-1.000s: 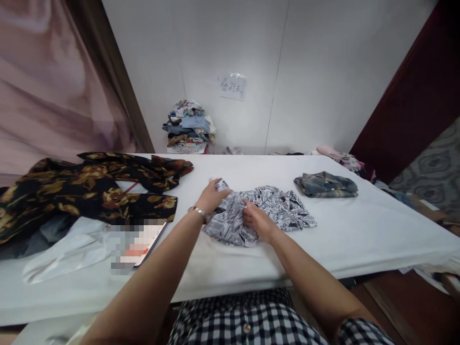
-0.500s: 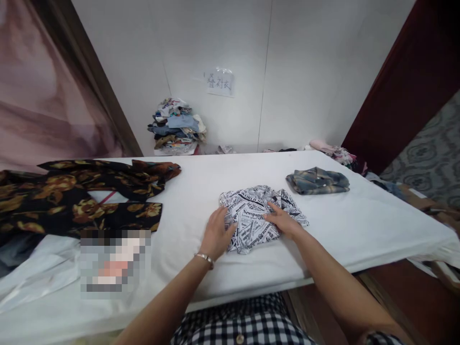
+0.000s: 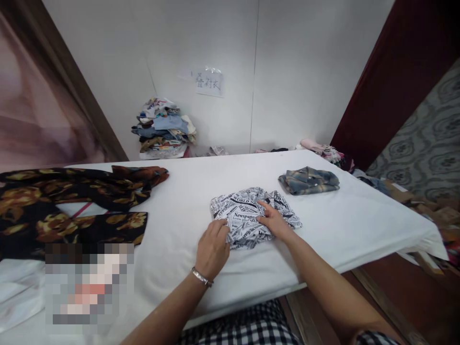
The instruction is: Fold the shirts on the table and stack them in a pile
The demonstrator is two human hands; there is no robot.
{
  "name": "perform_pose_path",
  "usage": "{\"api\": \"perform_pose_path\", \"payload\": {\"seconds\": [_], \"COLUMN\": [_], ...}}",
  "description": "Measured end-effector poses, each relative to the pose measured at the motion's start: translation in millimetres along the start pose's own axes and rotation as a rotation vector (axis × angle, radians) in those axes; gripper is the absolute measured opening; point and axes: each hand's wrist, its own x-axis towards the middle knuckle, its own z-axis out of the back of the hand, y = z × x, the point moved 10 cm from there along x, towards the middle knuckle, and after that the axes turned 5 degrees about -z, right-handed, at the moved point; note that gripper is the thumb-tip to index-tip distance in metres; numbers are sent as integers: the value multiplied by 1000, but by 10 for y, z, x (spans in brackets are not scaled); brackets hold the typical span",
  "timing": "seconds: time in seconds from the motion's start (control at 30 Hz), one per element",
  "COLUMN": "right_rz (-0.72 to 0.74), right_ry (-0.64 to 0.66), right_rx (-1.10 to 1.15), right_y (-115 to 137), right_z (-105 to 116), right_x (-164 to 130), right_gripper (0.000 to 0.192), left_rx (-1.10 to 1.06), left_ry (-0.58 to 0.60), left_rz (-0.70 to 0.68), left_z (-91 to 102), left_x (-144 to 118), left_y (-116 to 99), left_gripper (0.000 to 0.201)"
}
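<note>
A newspaper-print shirt [image 3: 244, 211] in black and white lies folded into a rough bundle on the white-covered table. At its lower left edge, my left hand [image 3: 214, 244] has its fingers curled over the fabric, closed on the shirt; its thumb is mostly hidden. My right hand [image 3: 275, 221] rests on the shirt's right part, thumb and index finger apart and laid on the cloth. Just beyond, to the right, sits a folded blue-grey plaid shirt [image 3: 308, 181].
Black clothing with golden flowers [image 3: 72, 201] spreads over the left of the white table cover [image 3: 172, 268]. A tall clothes pile [image 3: 163, 127] stands by the back wall, under a paper sign [image 3: 209, 82]. More garments [image 3: 330, 153] lie past the table's far right edge.
My left hand has gone from lying with thumb apart to curling around the shirt's lower left edge. The shirt's near edge is gathered inward. The view has shifted slightly right.
</note>
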Motion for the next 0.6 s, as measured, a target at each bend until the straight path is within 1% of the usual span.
{"api": "perform_pose_path", "payload": {"seconds": [0.07, 0.13, 0.2, 0.23, 0.27, 0.3, 0.37, 0.43, 0.47, 0.5, 0.53, 0.6], "right_rz": [-2, 11, 38, 51, 56, 54, 27, -10, -22, -25, -21, 4], "right_ry": [17, 13, -7, -19, -33, -46, -69, -76, -75, -69, -65, -65], "right_rx": [-28, -102, -164, -180, -191, -200, -217, -221, -214, -204, -195, -200], "right_y": [-22, -64, -92, -98, -106, -115, -148, -191, -205, -208, -200, -150], "right_z": [-36, -50, -38, -26, -9, 10, 41, 48, 43, 28, 12, -23], "right_x": [9, 11, -11, -34, -64, -101, -184, -262, -292, -315, -328, -331], "right_gripper": [66, 66, 66, 66, 65, 66, 68, 73, 76, 78, 78, 76], "left_rx": [44, 33, -76, -157, -240, -313, -381, -367, -357, -358, -381, -459], "left_ry": [92, 184, 205, 192, 171, 144, 94, 91, 118, 154, 185, 196], "left_rz": [-4, -44, -89, -88, -58, 5, 220, 466, 569, 651, 709, 765], "left_z": [-104, -203, -198, -156, -102, -48, 14, -24, -90, -178, -274, -435], "left_x": [9, -16, -39, -37, -24, -1, 54, 95, 119, 150, 193, 305], "left_y": [-14, -40, -44, -6, 74, 203, 574, 956, 1099, 1201, 1260, 1287], "left_gripper": [26, 26, 20, 18, 18, 21, 35, 49, 57, 64, 69, 72]}}
